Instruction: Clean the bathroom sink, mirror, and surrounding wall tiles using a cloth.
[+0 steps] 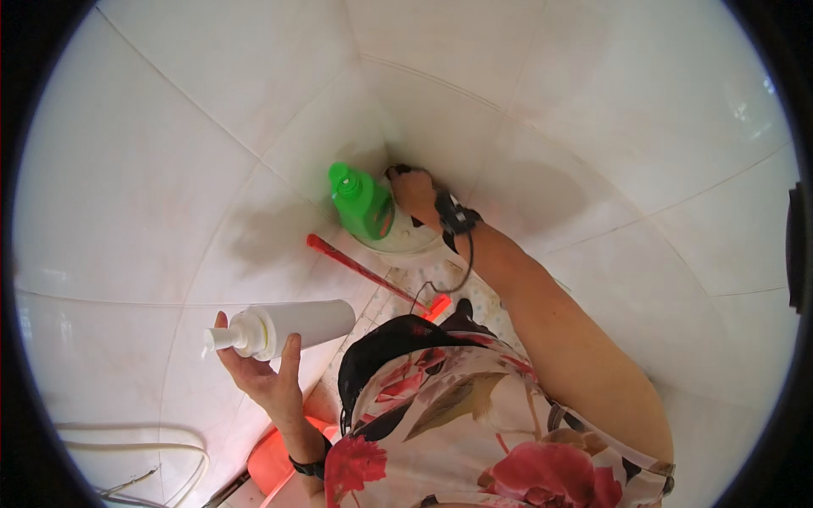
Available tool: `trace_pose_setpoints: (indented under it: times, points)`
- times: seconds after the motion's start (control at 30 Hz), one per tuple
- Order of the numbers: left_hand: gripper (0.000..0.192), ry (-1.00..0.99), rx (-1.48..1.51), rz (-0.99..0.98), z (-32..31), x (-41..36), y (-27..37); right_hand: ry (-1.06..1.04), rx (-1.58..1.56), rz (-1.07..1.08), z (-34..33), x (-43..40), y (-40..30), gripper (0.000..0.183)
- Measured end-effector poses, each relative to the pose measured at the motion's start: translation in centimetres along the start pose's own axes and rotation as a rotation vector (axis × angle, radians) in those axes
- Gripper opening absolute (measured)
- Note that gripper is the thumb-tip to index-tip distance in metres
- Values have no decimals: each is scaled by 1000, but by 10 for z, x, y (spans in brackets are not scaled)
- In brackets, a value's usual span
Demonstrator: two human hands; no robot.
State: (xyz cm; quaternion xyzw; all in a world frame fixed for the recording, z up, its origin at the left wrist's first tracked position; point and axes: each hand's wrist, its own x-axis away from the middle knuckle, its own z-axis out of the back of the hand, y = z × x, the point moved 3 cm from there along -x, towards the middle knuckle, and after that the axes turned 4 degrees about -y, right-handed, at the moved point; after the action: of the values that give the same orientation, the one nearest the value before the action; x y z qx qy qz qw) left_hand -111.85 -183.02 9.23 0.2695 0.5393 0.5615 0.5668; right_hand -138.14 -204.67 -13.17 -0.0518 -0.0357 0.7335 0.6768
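My left hand (270, 378) grips a white pump bottle (311, 322), which is tilted onto its side with its pump head toward the left. My right hand (415, 195) reaches into the wall corner, just right of a green pump bottle (367, 206). That bottle stands on a pale round surface, perhaps the top of a bucket or stool (409, 240). Something dark (399, 170) shows at my right fingertips. The fingers are mostly hidden, so I cannot tell whether they hold it. A black device with a cable is strapped to my right wrist.
A red-handled brush or broom (362, 270) slants below the round surface, its end near the floor tiles (375, 305). At lower left are an orange-red plastic container (270, 454) and a pale hose (143, 447). White tiled walls (444, 89) meet at the corner.
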Motion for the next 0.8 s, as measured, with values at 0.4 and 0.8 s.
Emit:
trace_pose_setpoints:
  times: [0.4,0.8]
  points:
    - [84,-3,18,-3,0,0,-7,-143,-3,51,15,13,9,17]
    - [83,-54,31,35,-3,-9,-10,-8,39,113,6,-13,-7,16]
